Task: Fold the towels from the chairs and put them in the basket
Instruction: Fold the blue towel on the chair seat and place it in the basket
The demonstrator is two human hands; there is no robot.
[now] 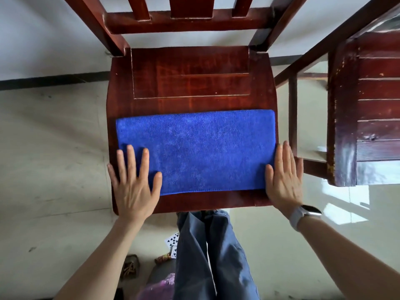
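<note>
From my remote seat I saw the blue microfibre towel (195,151) lying flat on the front half of the wooden chair seat (190,83), already doubled into a long rectangle, with its long edges running from 9 o'clock to 3 o'clock. My left hand (133,187) lay at the 8 o'clock corner with straight, spread fingers pressing on the cloth, and my right hand (283,178) lay at the 4 o'clock corner, fingers straight and close together, half on the towel end and half on the wood; neither hand was curled round anything. I judged the towel to be light, soft and limp, so it would sag if I lifted it by one point only, and its fine pile would probably cling a little to the seat instead of sliding. For the next fold I thought it best to pinch both layers at the two corners of one short end and carry them over to the other end. The basket was not in my view, so I could not tell where it stood. A second chair (365,109) stood at 2 o'clock.
</note>
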